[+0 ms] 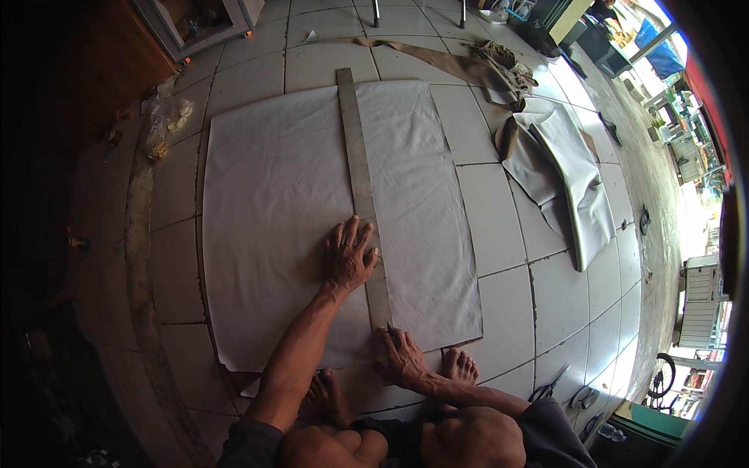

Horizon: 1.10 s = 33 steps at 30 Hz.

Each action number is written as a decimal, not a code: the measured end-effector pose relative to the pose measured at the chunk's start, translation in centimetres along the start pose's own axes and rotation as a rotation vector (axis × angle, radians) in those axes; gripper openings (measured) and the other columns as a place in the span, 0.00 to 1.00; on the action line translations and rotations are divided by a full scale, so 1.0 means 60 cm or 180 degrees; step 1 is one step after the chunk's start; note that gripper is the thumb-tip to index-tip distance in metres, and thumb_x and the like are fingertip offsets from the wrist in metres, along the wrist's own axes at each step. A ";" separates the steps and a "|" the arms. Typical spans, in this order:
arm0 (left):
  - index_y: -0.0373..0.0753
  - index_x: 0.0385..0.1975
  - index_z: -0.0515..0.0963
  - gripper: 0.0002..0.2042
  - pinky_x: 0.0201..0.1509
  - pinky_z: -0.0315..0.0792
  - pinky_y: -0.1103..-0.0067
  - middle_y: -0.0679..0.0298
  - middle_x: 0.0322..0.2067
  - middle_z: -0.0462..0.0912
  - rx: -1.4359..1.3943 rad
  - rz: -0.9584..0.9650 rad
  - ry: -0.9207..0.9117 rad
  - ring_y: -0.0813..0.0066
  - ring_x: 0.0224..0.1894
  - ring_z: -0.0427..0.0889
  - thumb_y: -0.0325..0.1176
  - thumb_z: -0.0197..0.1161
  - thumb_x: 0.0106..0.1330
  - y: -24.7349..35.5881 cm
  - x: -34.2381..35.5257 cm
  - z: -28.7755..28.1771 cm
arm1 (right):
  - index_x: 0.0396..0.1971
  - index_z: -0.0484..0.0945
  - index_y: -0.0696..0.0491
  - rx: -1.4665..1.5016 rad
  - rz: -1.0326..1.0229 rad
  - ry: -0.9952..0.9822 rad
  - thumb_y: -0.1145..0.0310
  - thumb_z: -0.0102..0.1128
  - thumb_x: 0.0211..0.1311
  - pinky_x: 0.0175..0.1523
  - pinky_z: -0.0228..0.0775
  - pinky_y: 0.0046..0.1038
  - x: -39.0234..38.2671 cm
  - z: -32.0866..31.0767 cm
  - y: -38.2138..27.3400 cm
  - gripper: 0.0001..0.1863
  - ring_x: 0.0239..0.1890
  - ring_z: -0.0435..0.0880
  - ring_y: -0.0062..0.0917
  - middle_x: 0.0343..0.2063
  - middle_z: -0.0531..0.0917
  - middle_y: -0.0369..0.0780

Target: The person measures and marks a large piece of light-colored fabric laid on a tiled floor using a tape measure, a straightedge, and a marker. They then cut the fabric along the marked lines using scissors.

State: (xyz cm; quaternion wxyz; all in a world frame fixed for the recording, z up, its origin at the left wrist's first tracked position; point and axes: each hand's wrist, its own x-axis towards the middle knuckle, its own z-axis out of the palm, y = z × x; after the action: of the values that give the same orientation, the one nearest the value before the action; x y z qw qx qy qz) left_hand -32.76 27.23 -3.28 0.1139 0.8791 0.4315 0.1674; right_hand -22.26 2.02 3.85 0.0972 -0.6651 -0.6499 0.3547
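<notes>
Resting our left hand (353,256), fingers spread, on the ruler (357,152), which points away from us atop the white cloth (273,195); our right hand (402,357) curls at its near end, contents unclear.

No readable lettering, numbers or signs.
None can be made out on the pale sheet (273,210), the long straightedge (356,156) or the folded material (585,191) toward the tiled floor's (499,312) right edge; coloured things (697,380) beyond that edge are too small to read.
</notes>
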 end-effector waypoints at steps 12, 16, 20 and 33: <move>0.50 0.76 0.64 0.33 0.77 0.51 0.46 0.51 0.77 0.56 -0.0063 0.0033 -0.0074 0.42 0.77 0.55 0.46 0.61 0.71 -0.002 0.001 0.001 | 0.68 0.66 0.55 0.0879 0.0044 0.0194 0.70 0.63 0.63 0.54 0.76 0.42 0.045 -0.040 0.043 0.33 0.51 0.80 0.46 0.50 0.78 0.49; 0.49 0.76 0.63 0.33 0.78 0.49 0.46 0.48 0.77 0.56 -0.0077 0.0105 -0.0079 0.41 0.78 0.54 0.47 0.59 0.72 -0.003 0.004 -0.003 | 0.61 0.73 0.52 0.0248 -0.0624 0.0663 0.71 0.62 0.65 0.54 0.75 0.41 0.064 -0.044 0.051 0.24 0.53 0.81 0.41 0.46 0.82 0.43; 0.46 0.73 0.67 0.31 0.76 0.52 0.46 0.47 0.75 0.59 -0.0017 0.0128 -0.0045 0.41 0.76 0.57 0.47 0.60 0.72 0.000 0.010 -0.013 | 0.63 0.72 0.50 -0.0235 -0.1090 0.0702 0.66 0.63 0.67 0.62 0.69 0.42 0.045 -0.027 0.050 0.25 0.63 0.77 0.38 0.55 0.81 0.43; 0.43 0.78 0.58 0.32 0.81 0.49 0.52 0.55 0.80 0.51 0.0290 0.0093 -0.0710 0.49 0.80 0.49 0.51 0.50 0.79 -0.096 0.225 -0.018 | 0.66 0.71 0.50 -0.0126 -0.0835 0.0451 0.66 0.59 0.68 0.68 0.65 0.42 0.030 -0.013 0.052 0.27 0.70 0.72 0.37 0.62 0.78 0.42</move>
State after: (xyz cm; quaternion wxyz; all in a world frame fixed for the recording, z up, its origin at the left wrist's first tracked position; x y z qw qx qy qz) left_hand -29.65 41.51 -1.61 0.1186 0.9027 0.4104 0.0504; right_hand -19.48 3.53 1.97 0.1752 -0.5996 -0.7296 0.2782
